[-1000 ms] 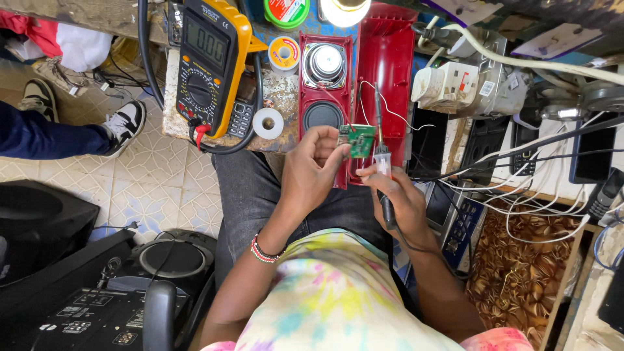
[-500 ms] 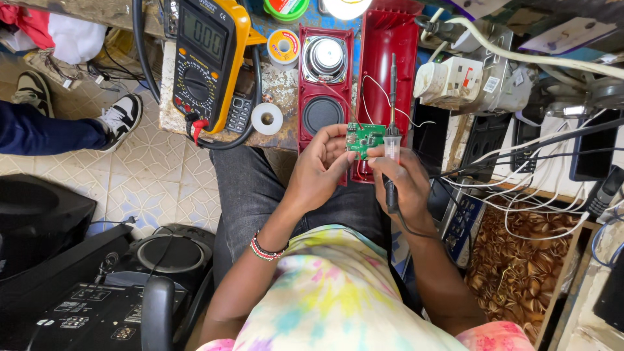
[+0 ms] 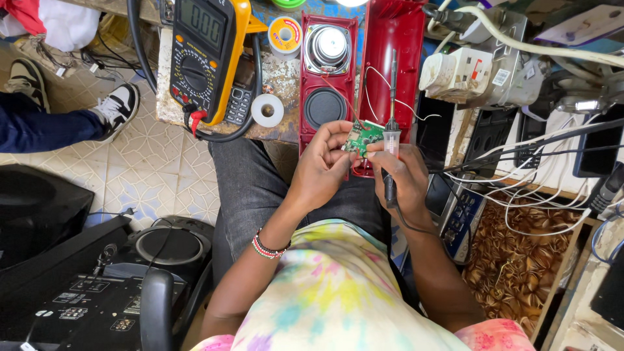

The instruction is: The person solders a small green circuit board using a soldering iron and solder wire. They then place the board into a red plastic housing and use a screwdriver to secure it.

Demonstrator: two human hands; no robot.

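- Small green circuit board (image 3: 363,137), centre of frame just above the lap, is pinched at its left edge by the left hand (image 3: 323,166); the right hand's (image 3: 404,179) thumb tip touches its right edge.
- Board surface partly covered by fingertips; the parts on it are too small to make out. Thin white wires (image 3: 370,97) run from it up into the red speaker shell (image 3: 390,65) (where they end I cannot tell).
- Right hand is closed around a soldering iron (image 3: 391,140), held upright just right of the board, shaft pointing to the top of the frame; its handle is mostly hidden in the fist and its cord drops behind the wrist.
- Against half a second ago: board and both hands sit at the same spot in front of the speaker shell; the grip looks unchanged. The view has tilted down slightly, so the items along the top edge are cut off more.
- Outward: red speaker front (image 3: 327,71) with two round drivers, left of the shell; white tape roll (image 3: 267,110) and solder spool (image 3: 285,36) on the worn bench; yellow multimeter (image 3: 203,55) upper left, its top cut off.
- Another person's trouser leg and shoe (image 3: 117,107) at the left edge.
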